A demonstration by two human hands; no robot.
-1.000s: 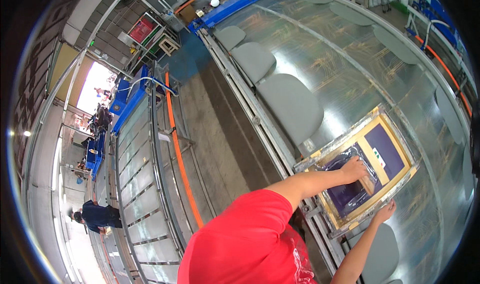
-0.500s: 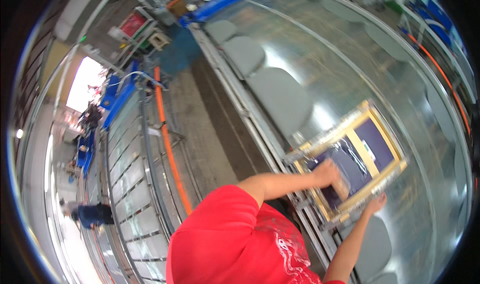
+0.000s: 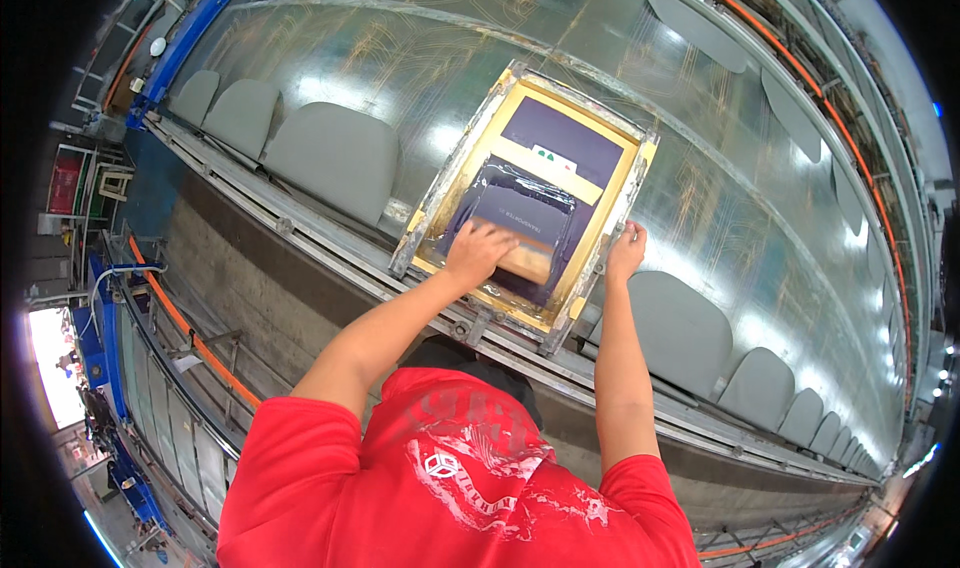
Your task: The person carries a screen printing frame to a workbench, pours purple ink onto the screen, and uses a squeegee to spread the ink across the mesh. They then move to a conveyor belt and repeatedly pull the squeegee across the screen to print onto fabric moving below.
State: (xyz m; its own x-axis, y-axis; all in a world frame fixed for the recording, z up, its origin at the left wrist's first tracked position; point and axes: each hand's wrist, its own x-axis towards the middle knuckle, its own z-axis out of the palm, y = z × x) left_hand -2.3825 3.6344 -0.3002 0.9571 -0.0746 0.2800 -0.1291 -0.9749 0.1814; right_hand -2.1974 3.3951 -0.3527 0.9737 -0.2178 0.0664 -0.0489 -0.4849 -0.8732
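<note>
A screen-printing frame (image 3: 632, 183) with yellow-taped edges and a purple mesh lies on a long, glossy table (image 3: 720, 223). My left hand (image 3: 478, 252) is closed on a wooden squeegee (image 3: 529, 262) that stands across the near half of the mesh. Dark, shiny ink (image 3: 503, 173) spreads over the mesh just beyond it. At the frame's right side rail, my right hand (image 3: 626, 250) has its fingers curled against the edge. Grey rounded panels lie along the near table edge, one (image 3: 338, 156) left of the frame and another (image 3: 668, 328) to its right.
A metal rail (image 3: 280, 226) runs along the table's near edge, with a walkway (image 3: 235, 253) below it. Several smaller grey panels (image 3: 765, 378) continue to the right. More lie on the far side. An orange hose or pipe (image 3: 790, 53) follows the far edge.
My view has swung, so the frame appears nearer the middle and more upright. The left hand stays on the squeegee. My right hand is now farther up along the frame's right side.
</note>
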